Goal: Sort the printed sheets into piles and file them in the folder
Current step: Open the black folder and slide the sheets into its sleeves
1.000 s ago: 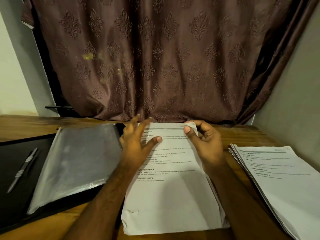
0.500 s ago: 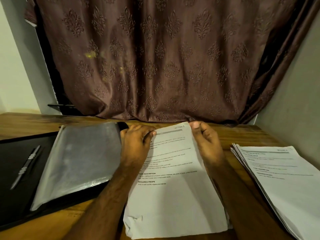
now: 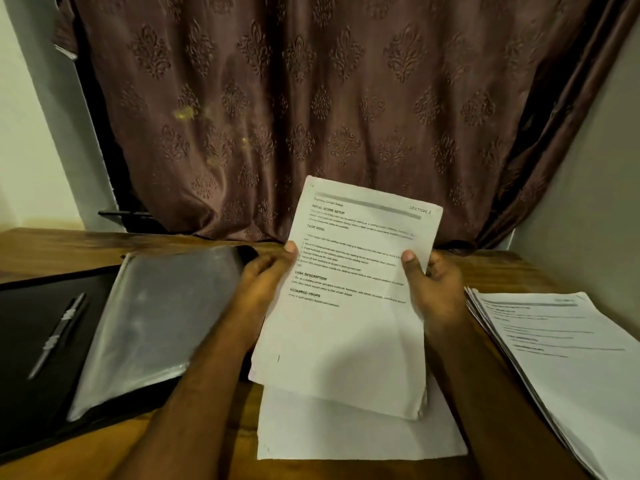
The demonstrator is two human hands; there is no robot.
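I hold a thin bundle of printed sheets [image 3: 349,306] tilted up above the table, its top page headed "SECTION 1". My left hand [image 3: 266,282] grips the bundle's left edge with the thumb on the front. My right hand [image 3: 429,289] grips the right edge the same way. Under the bundle a white sheet [image 3: 360,434] lies flat on the wooden table [image 3: 207,445]. A fanned pile of printed sheets [image 3: 568,362] lies at the right. The black folder [image 3: 20,327] is open at the left, with a clear plastic sleeve [image 3: 152,323] lying across it.
A metal fastener strip [image 3: 57,334] lies on the folder's left flap. A brown patterned curtain [image 3: 311,109] hangs behind the table. A grey wall [image 3: 588,209] closes in the right side.
Both hands took hold of the top sheets of the middle pile by their side edges and lifted them off the table, tilting them upward. A sheet stays flat below.
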